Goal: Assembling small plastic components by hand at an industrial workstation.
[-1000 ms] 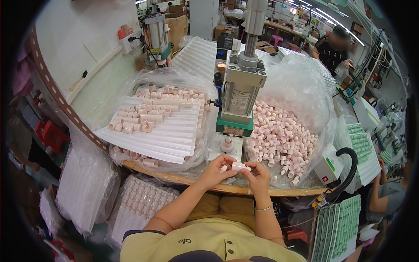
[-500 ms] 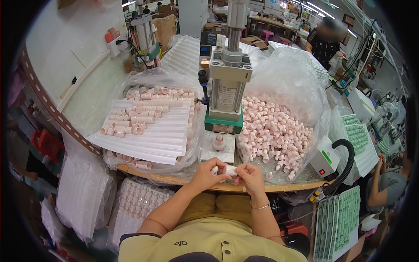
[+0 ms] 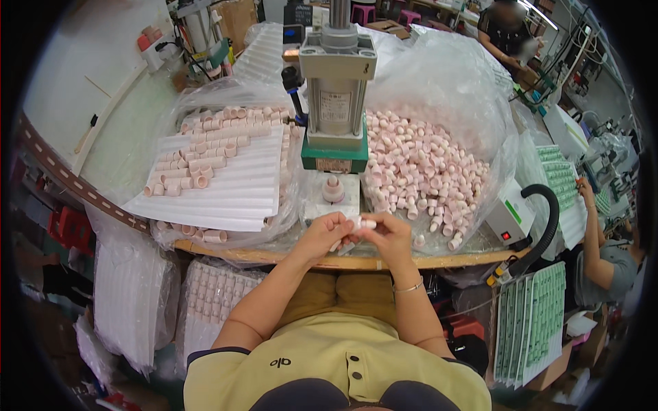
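My left hand (image 3: 324, 235) and my right hand (image 3: 388, 236) meet at the table's front edge, both pinching a small pale pink cylindrical cap (image 3: 365, 223) between the fingertips. Just beyond them stands a pneumatic press (image 3: 334, 103) with a green base and a round pink fixture (image 3: 333, 190) under it. To the right lies a clear plastic bag heaped with loose pink caps (image 3: 425, 171). To the left, a white corrugated tray (image 3: 226, 192) carries rows of pink caps (image 3: 199, 164) inside another clear bag.
A white control box (image 3: 510, 219) with a red light and a black hose (image 3: 548, 226) sits at right. Stacked white trays (image 3: 130, 294) stand below the wooden table edge (image 3: 226, 253). Another person (image 3: 606, 260) works at right with green trays (image 3: 528, 322).
My hands have stayed together at the table edge, turning the small cap between the fingers. The view has tilted down slightly, bringing the press closer to the middle.
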